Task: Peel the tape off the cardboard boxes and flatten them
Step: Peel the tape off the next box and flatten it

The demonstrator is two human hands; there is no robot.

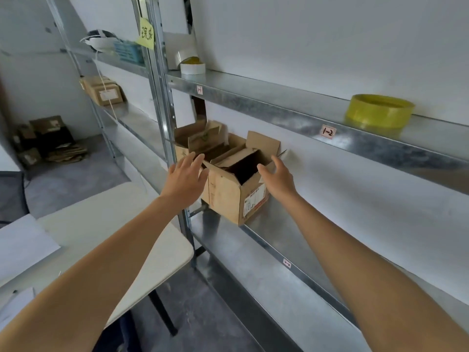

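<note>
At far left a pile (54,146) of cardboard lies on the floor, some of it seemingly flat already, so part of the job may be done; you cannot tell more from here. Nearer you is the table (106,224), which I judge is where the flattening would happen. Your left hand (186,174) reaches toward the shelf (274,252) with fingers spread and straight, holding nothing; its fingertips overlap the left top edge of the box (225,196), but contact is unclear. That box sits on the middle shelf, upright, its top flaps already open and standing up, the inside dark. Its cardboard looks worn and scuffed, with a printed label on the right face; any tape left on it is not plain to see. A 2nd box (200,141), also open, stands just behind it to the left. Neither is flattened, so both remain to do. Your right hand (279,174) is wide open too, empty, just beside the box's right corner. A yellow roll (379,111) rests on the shelf above.
</note>
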